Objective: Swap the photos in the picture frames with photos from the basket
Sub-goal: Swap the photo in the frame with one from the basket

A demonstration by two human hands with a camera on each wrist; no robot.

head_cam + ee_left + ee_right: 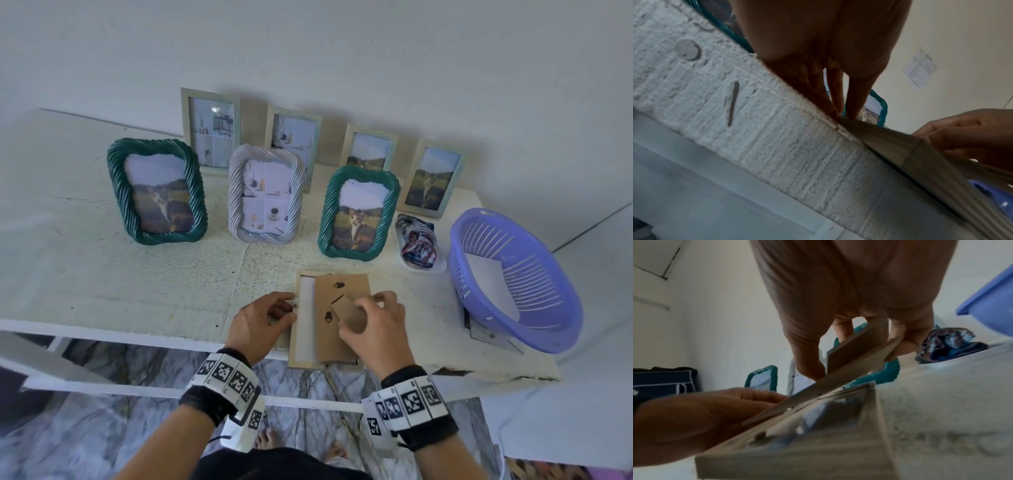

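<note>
Cardboard backing (337,298) lifting off face-down frame (295,346) on table (137,281): your right hand (375,325) pinching its stand flap (351,313), left hand (260,320) gripping frame's left edge.

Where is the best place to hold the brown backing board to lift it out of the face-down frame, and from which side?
Probably by the fold-out stand flap on the backing board, coming from above. The right hand already pinches that flap, which sticks up. The board lies shifted right in the face-down frame, so its left edge is exposed; the left hand holds the frame there.
</note>
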